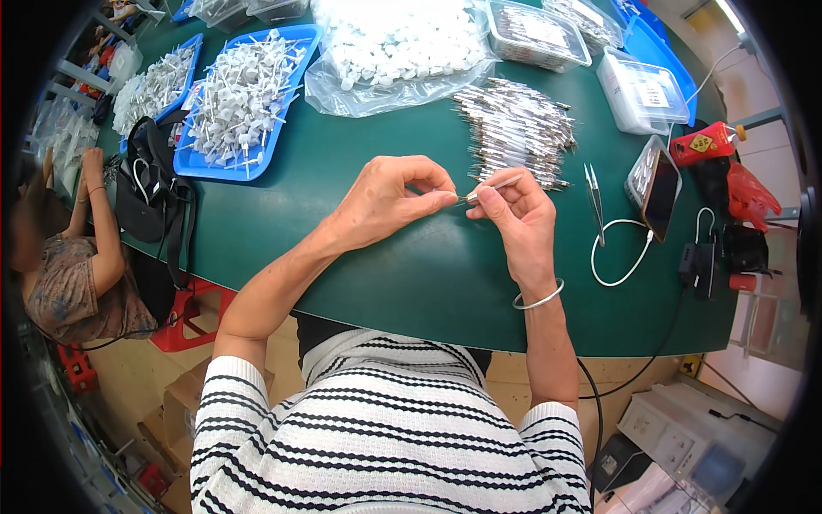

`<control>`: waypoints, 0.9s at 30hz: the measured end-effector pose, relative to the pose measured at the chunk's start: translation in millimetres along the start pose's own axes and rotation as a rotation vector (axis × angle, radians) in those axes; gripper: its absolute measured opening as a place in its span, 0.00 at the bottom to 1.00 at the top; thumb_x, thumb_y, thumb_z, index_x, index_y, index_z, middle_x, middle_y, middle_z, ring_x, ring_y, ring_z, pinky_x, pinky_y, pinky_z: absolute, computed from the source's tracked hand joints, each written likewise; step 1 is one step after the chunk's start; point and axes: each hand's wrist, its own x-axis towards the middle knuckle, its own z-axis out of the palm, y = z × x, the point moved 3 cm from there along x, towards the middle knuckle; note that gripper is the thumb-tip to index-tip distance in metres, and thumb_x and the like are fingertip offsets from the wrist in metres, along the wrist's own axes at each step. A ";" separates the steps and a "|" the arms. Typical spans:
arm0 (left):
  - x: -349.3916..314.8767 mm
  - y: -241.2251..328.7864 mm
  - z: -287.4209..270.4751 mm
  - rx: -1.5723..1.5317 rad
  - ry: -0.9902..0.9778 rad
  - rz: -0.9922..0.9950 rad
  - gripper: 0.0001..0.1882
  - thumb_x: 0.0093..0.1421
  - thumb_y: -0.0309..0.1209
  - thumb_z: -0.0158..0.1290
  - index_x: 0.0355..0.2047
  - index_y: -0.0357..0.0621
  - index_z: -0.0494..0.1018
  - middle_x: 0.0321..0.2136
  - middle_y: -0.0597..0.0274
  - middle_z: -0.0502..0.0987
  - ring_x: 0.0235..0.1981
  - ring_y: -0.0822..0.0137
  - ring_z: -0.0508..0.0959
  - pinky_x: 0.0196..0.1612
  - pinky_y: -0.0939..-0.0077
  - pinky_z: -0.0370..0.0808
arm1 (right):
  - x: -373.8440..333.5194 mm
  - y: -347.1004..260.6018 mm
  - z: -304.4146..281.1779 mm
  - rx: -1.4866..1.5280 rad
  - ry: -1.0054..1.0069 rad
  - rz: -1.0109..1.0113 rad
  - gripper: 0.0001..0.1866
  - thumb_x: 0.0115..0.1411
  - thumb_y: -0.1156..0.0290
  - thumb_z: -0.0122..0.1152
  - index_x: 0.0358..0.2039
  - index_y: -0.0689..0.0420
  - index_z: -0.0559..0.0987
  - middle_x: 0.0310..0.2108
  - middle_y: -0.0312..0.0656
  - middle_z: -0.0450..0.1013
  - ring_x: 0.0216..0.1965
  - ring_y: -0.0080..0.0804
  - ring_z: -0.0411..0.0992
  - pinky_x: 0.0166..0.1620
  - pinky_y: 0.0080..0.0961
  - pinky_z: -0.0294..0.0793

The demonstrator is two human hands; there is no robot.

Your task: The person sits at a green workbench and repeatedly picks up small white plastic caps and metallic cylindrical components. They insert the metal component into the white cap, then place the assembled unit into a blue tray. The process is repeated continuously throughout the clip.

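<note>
Both my hands meet above the green table, fingertips almost touching. My left hand is closed in a pinch, thumb against forefinger. What it pinches is too small to name; a thin, fine tip shows beside its fingertips. Between the thumb and fingers of my right hand lies a slim silver metal rod, its end pointing at the left fingertips. Just beyond the right hand lies a pile of similar slim metal rods. Metal tweezers rest to its right.
Blue trays of white plastic parts with thin stems stand at the far left. A clear bag of white caps lies at the back. Plastic boxes, a phone and a white cable are on the right. Another person sits at left.
</note>
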 end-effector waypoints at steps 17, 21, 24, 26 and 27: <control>3.4 -11.2 -5.2 -0.632 -0.083 -0.290 0.13 0.62 0.29 0.54 0.44 0.35 0.74 0.39 0.55 0.79 0.37 0.69 0.81 0.37 0.83 0.79 | -1.5 -5.1 -2.9 0.106 0.024 0.023 0.06 0.61 0.77 0.58 0.38 0.63 0.72 0.34 0.41 0.73 0.34 0.24 0.73 0.41 0.21 0.75; 3.2 -17.0 2.0 -0.804 -0.097 -0.373 0.14 0.62 0.28 0.53 0.47 0.35 0.72 0.39 0.53 0.79 0.38 0.69 0.81 0.39 0.84 0.79 | -3.2 -8.8 2.1 -0.039 0.084 -0.191 0.07 0.61 0.76 0.58 0.38 0.64 0.72 0.35 0.42 0.74 0.35 0.24 0.74 0.41 0.20 0.75; 2.9 -17.5 6.4 -0.858 -0.107 -0.386 0.14 0.63 0.28 0.52 0.48 0.35 0.72 0.39 0.54 0.79 0.37 0.70 0.81 0.39 0.85 0.79 | -7.5 -10.9 6.6 -0.147 0.113 -0.285 0.07 0.61 0.76 0.59 0.38 0.63 0.72 0.35 0.41 0.75 0.36 0.24 0.74 0.42 0.19 0.75; 3.0 -18.3 7.5 -0.859 -0.104 -0.396 0.15 0.63 0.28 0.52 0.48 0.34 0.72 0.39 0.54 0.79 0.37 0.70 0.81 0.39 0.85 0.79 | -9.9 -10.4 7.4 -0.231 0.129 -0.318 0.08 0.60 0.76 0.60 0.38 0.63 0.72 0.36 0.41 0.75 0.37 0.24 0.75 0.43 0.20 0.75; 2.8 -18.7 7.6 -0.861 -0.103 -0.397 0.15 0.63 0.28 0.52 0.48 0.34 0.72 0.39 0.54 0.79 0.37 0.70 0.81 0.39 0.85 0.79 | -10.6 -10.5 8.2 -0.247 0.133 -0.324 0.07 0.60 0.76 0.60 0.38 0.63 0.73 0.35 0.41 0.75 0.37 0.24 0.75 0.43 0.20 0.75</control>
